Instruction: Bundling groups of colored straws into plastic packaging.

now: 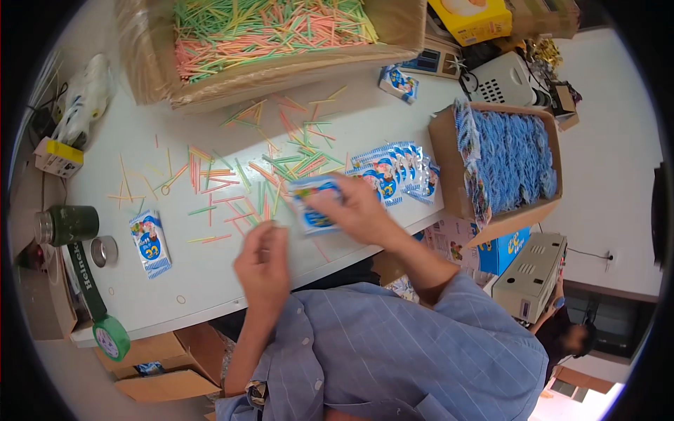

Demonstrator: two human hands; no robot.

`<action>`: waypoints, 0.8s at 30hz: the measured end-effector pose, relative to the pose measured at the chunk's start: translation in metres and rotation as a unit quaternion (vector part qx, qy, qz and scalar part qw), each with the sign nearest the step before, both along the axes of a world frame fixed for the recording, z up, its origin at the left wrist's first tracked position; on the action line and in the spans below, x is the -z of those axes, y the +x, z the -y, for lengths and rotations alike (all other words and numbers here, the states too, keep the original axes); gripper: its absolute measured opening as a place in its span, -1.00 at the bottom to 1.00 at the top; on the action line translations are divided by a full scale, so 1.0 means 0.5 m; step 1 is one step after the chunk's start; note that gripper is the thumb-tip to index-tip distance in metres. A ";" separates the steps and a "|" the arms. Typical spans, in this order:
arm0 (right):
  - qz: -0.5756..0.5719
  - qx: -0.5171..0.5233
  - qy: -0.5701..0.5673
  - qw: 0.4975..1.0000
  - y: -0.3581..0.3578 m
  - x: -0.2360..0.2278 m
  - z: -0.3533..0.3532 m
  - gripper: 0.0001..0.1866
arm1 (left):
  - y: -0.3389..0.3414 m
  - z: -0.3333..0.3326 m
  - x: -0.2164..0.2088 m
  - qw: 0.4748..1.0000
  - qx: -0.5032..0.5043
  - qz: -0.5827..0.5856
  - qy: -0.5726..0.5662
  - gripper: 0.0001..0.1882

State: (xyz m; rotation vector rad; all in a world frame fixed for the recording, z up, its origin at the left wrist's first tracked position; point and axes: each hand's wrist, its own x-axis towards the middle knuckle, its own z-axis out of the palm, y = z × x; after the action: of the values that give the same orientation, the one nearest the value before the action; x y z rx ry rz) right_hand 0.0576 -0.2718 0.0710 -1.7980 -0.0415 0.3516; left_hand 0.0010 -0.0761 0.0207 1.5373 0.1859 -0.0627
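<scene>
Right hand holds blue-white packet in front of carton. Left hand, farther from carton, half-curled; cannot tell if holding something. Loose sticks before carton.

Blue-and-white packet: blurred; partly covered by the right hand; inside hidden. Left hand: fingertips blurred; anything between them too small to tell. Fanned packets: overlapping, partly behind the right hand; count uncertain. Carton of coloured sticks: cut off by upper edge; depth hidden. Yellow box: likewise cut off. Open carton below the table: contents mostly hidden. Background person: small, dark, indistinct.
</scene>
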 end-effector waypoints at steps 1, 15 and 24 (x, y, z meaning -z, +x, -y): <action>0.020 0.015 -0.052 0.998 -0.007 0.015 0.043 -0.73 | -0.004 0.026 -0.012 0.997 0.069 -0.016 0.019 -0.75; 0.029 0.302 -0.504 0.808 -0.105 0.059 0.291 -0.26 | 0.082 0.277 0.053 0.936 0.232 0.104 0.245 -0.61; -0.126 0.390 -0.357 0.839 -0.012 0.094 0.337 -0.04 | 0.113 0.307 0.053 0.937 0.194 0.099 0.273 -0.69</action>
State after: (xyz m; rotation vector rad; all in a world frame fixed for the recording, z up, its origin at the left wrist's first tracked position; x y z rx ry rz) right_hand 0.0514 -0.4403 0.0240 -2.2855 1.1168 -0.0132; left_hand 0.0575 -0.2298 -0.0060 2.1066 -0.2915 -0.1790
